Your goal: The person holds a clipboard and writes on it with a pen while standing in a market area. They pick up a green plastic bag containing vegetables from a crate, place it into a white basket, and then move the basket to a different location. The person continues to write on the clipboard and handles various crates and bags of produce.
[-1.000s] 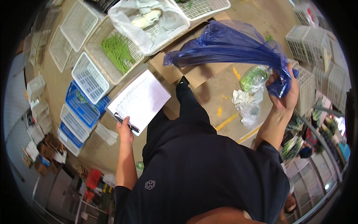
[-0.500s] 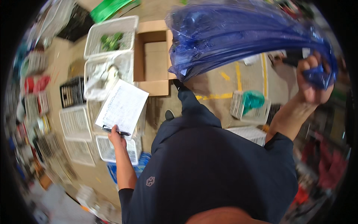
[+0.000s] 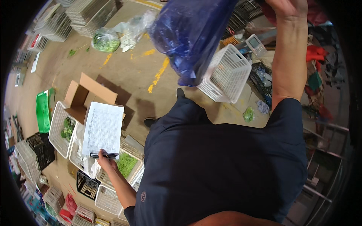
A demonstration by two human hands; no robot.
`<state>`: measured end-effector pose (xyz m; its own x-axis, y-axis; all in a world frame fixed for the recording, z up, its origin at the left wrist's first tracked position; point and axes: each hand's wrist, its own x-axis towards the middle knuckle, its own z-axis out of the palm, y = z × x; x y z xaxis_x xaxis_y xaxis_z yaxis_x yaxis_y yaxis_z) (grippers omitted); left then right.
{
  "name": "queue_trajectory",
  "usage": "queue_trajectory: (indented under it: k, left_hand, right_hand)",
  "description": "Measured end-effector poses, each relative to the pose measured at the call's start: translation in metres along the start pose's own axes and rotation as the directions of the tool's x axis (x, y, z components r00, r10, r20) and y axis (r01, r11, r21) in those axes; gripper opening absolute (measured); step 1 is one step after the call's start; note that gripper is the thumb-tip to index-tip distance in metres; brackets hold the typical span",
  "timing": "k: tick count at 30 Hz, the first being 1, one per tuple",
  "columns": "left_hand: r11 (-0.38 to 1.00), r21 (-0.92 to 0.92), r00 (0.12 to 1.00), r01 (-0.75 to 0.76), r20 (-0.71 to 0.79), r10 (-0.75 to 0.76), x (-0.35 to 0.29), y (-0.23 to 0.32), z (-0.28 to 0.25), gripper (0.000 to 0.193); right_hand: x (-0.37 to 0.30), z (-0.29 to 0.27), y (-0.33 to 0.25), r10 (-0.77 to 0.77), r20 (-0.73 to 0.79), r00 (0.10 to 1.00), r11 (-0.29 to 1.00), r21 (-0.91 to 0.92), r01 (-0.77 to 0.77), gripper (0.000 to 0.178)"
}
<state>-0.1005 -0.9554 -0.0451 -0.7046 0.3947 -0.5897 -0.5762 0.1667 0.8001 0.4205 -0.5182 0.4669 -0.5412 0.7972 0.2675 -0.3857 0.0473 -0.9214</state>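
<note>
My left hand (image 3: 107, 161) is closed on the lower edge of a white paper sheet (image 3: 102, 130) covered in writing and ruled lines. A dark pen (image 3: 105, 155) lies across the sheet's bottom under my thumb. Up at the top edge, my right hand (image 3: 289, 6) is raised, its fingers partly cut off by the frame. From it hangs a large translucent blue plastic bag (image 3: 190, 41), whose upper part leaves the view; what the bag holds cannot be made out. Below the bag, its bottom overlaps a white slatted crate (image 3: 226, 75) standing on the floor.
An open cardboard box (image 3: 96, 88) stands beyond the paper, next to a white crate with leafy greens (image 3: 68, 129). Another crate holds long green vegetables (image 3: 126, 164). A clear bag of greens (image 3: 105, 40) lies far left. A handheld scale-like device (image 3: 256, 45) sits behind the white crate.
My view and body have turned to the right, so the box and crates now appear lower left. The blue bag, stretched sideways before, now hangs more downward over the white crate.
</note>
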Motion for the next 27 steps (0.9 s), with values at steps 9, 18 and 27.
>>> queue_trajectory:
  k: [9,18,27]
  left_hand:
    - [0.985,0.170,1.000,-0.006,0.011,0.004,0.006,-0.016,0.108,0.014]
    - [0.971,0.241,0.988,-0.001,0.149,-0.036,-0.031,-0.024,0.236,0.009]
    - [0.947,0.297,0.952,-0.123,0.305,0.028,-0.027,0.003,0.281,0.017]
  right_hand:
    - [-0.124,-0.146,-0.023,0.049,-0.319,0.947,0.998,0.054,-0.033,0.039]
    - [-0.254,-0.315,0.004,0.146,-0.377,0.914,0.936,0.352,-0.004,0.016]
    - [-0.307,-0.365,0.075,0.329,-0.609,0.722,0.908,0.413,-0.065,0.029]
